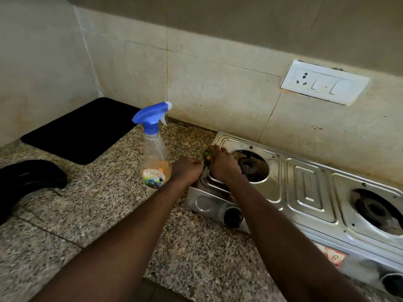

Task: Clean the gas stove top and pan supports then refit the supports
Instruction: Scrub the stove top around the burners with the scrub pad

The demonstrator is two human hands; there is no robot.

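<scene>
A steel two-burner gas stove (305, 188) stands on the granite counter with both burners bare and no pan supports on them. The left burner (248, 165) and right burner (375, 209) sit in round openings. My right hand (223, 165) lies on the stove top's left rim beside the left burner, its fingers curled over a green scrubber (206, 153) that is mostly hidden. My left hand (187, 171) is curled against the stove's left edge and seems to hold it, its fingertips close to the scrubber.
A clear spray bottle (155, 149) with a blue trigger stands just left of my left hand. Further left are a black mat (80, 131) in the corner and a dark curved object (30, 177). A wall socket (325, 82) is above the stove. Black knobs (233, 216) face the counter's front.
</scene>
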